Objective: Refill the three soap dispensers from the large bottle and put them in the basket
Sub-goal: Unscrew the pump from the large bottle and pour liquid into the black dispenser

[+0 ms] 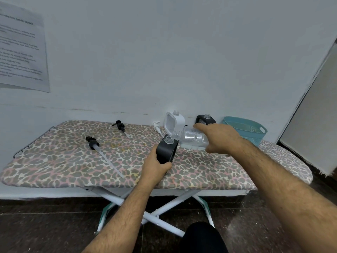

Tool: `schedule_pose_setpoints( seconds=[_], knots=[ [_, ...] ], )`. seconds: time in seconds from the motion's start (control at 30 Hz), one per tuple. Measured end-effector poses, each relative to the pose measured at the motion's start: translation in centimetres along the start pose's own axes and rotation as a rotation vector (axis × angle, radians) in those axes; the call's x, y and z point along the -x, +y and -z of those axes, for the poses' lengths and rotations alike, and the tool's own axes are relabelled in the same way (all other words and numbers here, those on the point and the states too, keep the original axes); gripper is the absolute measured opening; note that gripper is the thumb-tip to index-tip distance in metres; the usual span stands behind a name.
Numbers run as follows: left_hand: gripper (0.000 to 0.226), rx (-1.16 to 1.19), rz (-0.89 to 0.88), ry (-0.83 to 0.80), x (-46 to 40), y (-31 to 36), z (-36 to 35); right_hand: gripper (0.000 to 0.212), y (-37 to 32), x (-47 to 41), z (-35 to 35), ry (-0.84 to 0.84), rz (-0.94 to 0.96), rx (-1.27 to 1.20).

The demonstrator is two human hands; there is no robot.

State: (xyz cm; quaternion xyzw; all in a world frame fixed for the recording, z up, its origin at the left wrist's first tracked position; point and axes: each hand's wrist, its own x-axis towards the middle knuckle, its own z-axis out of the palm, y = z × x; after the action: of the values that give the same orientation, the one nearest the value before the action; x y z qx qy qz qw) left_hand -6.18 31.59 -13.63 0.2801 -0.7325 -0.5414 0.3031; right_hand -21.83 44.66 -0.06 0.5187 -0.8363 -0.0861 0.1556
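My left hand (pixel 156 166) grips a black soap dispenser (pixel 166 149) with its neck open, standing on the leopard-print board (pixel 63 161). My right hand (pixel 220 137) holds the large clear bottle (pixel 191 138) tipped on its side, its mouth right at the black dispenser's neck. A white dispenser (pixel 174 121) and a second black dispenser (pixel 205 120) stand behind, both without pumps. The teal basket (pixel 246 129) sits at the board's right end.
Two black pump heads (pixel 93 141) (pixel 119 125) with long tubes lie on the board's left half. A white pump (pixel 156 125) lies beside the white dispenser. A wall rises directly behind the board, with a printed sheet (pixel 21 50) at the left.
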Motion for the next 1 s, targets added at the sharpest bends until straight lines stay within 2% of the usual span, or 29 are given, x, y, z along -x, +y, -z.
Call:
schedule_pose_setpoints(
  seconds=[0.53,0.8,1.0],
  knots=[
    [0.066,0.009,-0.007,-0.007,-0.2,-0.3,0.0,0.088,0.1,0.3,-1.9,-0.016,-0.036,-0.086],
    [0.065,0.037,-0.007,-0.026,-0.4,-0.4,0.3,0.091,-0.5,0.9,-3.6,-0.012,-0.066,-0.211],
    [0.058,0.056,-0.006,-0.051,-0.8,-0.4,0.8,0.092,-1.2,1.3,-5.3,-0.011,-0.111,-0.401]
  ],
)
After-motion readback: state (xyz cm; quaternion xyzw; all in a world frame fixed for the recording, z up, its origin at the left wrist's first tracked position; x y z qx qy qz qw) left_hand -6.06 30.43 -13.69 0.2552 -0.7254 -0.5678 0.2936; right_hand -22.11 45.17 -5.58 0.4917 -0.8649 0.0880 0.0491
